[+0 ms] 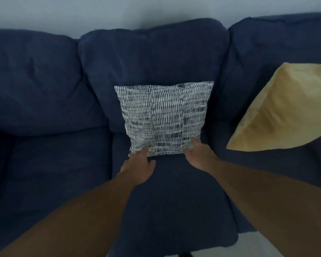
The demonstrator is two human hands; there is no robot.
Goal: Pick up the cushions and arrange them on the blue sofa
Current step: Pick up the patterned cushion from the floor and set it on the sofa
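The left hand [137, 167] and right hand [197, 154] pinch the bottom corners of the patterned cushion [164, 117], likely squaring it upright against the blue sofa [44, 80] middle backrest (a yellow cushion [283, 110] leans further right).

Patterned blue-and-white cushion [164, 117] is propped upright against the middle back of the blue sofa [44, 86]. Plain yellow cushion [285, 110] leans tilted on the right seat, well apart.
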